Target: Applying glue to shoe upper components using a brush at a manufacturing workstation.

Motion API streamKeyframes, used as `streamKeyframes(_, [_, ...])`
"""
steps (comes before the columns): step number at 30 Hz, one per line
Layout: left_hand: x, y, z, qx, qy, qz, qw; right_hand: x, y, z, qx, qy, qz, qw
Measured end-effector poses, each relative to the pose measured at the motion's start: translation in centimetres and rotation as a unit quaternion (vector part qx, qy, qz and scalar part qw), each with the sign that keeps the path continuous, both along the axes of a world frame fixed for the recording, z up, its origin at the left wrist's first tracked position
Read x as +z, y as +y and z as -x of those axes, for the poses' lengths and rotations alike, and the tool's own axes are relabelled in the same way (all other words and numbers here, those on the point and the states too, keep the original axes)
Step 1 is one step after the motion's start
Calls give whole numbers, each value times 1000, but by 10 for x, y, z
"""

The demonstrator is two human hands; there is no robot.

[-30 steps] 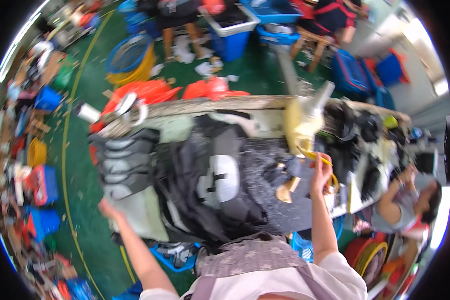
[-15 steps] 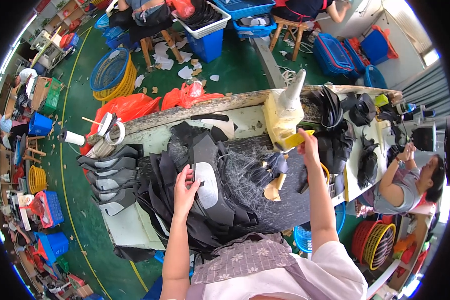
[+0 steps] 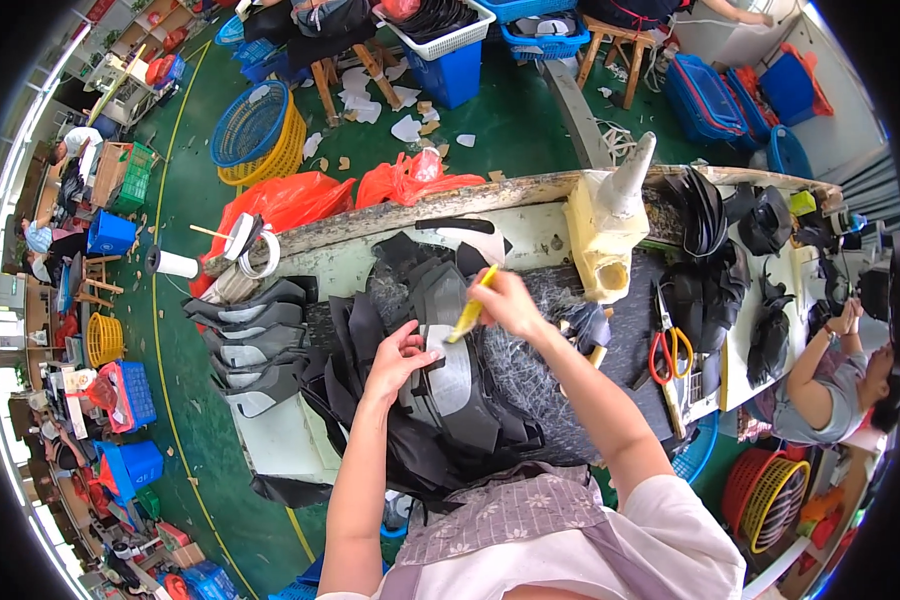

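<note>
In front of me lies a pile of black shoe-upper pieces point(image 3: 480, 425), the top one carrying a pale grey patch point(image 3: 453, 390). My left hand point(image 3: 398, 362) rests at the patch's left edge, its thumb on the piece and its fingers apart. My right hand point(image 3: 510, 303) is closed round a yellow brush point(image 3: 473, 305), which slants down with its tip at the patch's upper part. Beyond the right hand stands a yellowish glue box point(image 3: 605, 240) with a round opening in its near side and a grey cone on top.
Left of the pile, several similar pieces point(image 3: 255, 355) lie overlapped. Orange-handled scissors point(image 3: 665, 350) lie on the right of the bench. Red plastic bags point(image 3: 295, 203) sit behind the bench's raised wooden edge point(image 3: 400, 218). A co-worker point(image 3: 830, 390) is at the far right.
My right hand has moved left with the brush, from the glue box's opening to the pale patch. My left thumb has come down onto the piece. The scissors have come into sight.
</note>
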State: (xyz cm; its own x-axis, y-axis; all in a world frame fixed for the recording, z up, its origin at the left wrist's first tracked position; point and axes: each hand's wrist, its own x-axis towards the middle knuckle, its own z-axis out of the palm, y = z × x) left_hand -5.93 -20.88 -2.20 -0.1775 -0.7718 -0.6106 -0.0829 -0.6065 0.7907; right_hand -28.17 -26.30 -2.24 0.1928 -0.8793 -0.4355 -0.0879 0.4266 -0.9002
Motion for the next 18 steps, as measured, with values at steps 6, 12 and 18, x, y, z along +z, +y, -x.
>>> streamKeyframes(6, [-12, -9, -1, -22, 80, -16, 996, -29, 33, 11, -223, -13, 106, 969])
streamKeyframes(12, [2, 4, -8, 13, 145, 14, 989, 0, 181, 30, -41, 8, 295, 955])
streamKeyframes(18, [35, 20, 6, 18, 108, 145, 983, 40, 161, 20, -49, -7, 342, 938])
